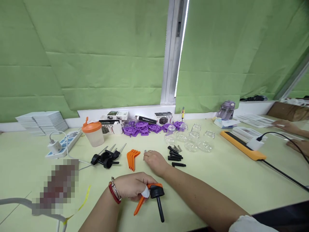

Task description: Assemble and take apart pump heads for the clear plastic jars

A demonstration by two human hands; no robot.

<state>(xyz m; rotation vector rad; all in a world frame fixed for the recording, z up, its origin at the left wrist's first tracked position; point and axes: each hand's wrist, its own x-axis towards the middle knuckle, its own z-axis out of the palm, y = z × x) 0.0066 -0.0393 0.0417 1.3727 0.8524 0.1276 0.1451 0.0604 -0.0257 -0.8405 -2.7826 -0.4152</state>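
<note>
My left hand (137, 185), with white tape on a finger, grips a bent orange lever (139, 206). Joined to or touching the lever is a black round-headed part (156, 192) with a stem pointing down. Farther forward, my right hand (154, 161) rests on the table with its fingers drawn together; a small bit shows at the fingertips, too small to name. To its left lie several stacked orange levers (131, 159) and several black parts with metal rods (107, 157). Black tubes (175, 154) and small springs (178, 148) lie to its right.
Purple plastic pieces (142, 128) and boxes (164, 118) line the back. Clear plastic cups (193, 138) stand right of them. An orange-lidded container (93, 133), a white power strip (64, 145) and an orange one (241, 146) flank the area. Another person's hands (287, 127) are far right.
</note>
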